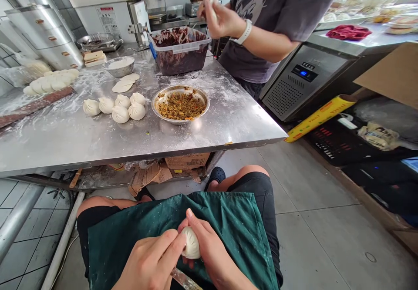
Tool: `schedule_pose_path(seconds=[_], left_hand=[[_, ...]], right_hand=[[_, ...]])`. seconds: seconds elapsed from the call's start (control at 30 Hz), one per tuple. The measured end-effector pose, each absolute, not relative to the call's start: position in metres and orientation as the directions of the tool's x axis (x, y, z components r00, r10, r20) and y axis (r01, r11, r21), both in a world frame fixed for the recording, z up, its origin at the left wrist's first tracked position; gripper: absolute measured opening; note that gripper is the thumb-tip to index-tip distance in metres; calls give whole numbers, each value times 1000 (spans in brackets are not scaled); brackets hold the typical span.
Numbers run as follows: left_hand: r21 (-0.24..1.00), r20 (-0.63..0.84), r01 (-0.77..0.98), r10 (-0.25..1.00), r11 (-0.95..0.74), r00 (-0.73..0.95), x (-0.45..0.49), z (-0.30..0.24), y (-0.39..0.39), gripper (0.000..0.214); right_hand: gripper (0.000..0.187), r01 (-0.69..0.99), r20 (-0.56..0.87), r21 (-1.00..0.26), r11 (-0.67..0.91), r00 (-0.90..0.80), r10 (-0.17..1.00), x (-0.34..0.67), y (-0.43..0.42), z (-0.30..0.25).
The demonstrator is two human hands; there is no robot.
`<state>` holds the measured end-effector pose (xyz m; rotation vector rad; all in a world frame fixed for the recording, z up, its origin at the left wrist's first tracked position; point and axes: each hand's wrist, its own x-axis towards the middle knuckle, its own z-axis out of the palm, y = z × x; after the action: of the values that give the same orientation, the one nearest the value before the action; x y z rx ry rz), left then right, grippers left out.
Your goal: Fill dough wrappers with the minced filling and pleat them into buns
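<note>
Low over my lap, a pleated bun (191, 243) of white dough sits between my two hands. My right hand (212, 248) cups it from the right, thumb up along its side. The fingers of my left hand (156, 255) close in a pinch at its left edge, hiding that part. A flat, flour-dusted stick (184, 279) pokes out beneath my left hand; whether that hand grips it is hidden. On the steel table ahead lie several pleated buns (120, 114), beside a metal bowl of chopped filling (180, 106).
Flat dough wrappers (123, 85), a flour bowl (119, 66) and a plastic tub of dark paste (181, 59) stand farther back on the floured table (209, 135). Across the table's right corner stands a co-worker (261, 24), hands raised. A yellow roll (320, 118) leans at right.
</note>
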<state>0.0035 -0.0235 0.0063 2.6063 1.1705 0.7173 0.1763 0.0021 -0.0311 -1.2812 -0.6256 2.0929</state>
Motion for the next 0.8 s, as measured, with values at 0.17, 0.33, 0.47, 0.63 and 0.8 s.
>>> schedule_pose_path(seconds=[0.17, 0.33, 0.47, 0.63, 0.8], left_hand=[[368, 367, 657, 752, -658, 548, 2, 7, -24, 42], [284, 376, 675, 727, -681, 574, 4, 11, -22, 43], [285, 409, 691, 736, -665, 540, 6, 16, -22, 38], [203, 445, 720, 717, -664, 536, 8, 21, -21, 39], [250, 444, 723, 740, -644, 505, 5, 16, -25, 32]], right_hand=[[60, -269, -583, -635, -724, -447, 678, 177, 1, -29], [63, -245, -600, -663, -708, -391, 698, 177, 1, -31], [62, -270, -575, -628, -730, -470, 669, 177, 0, -32], [62, -260, -592, -643, -720, -427, 683, 176, 2, -30], [58, -275, -561, -610, -743, -511, 651, 175, 4, -27]])
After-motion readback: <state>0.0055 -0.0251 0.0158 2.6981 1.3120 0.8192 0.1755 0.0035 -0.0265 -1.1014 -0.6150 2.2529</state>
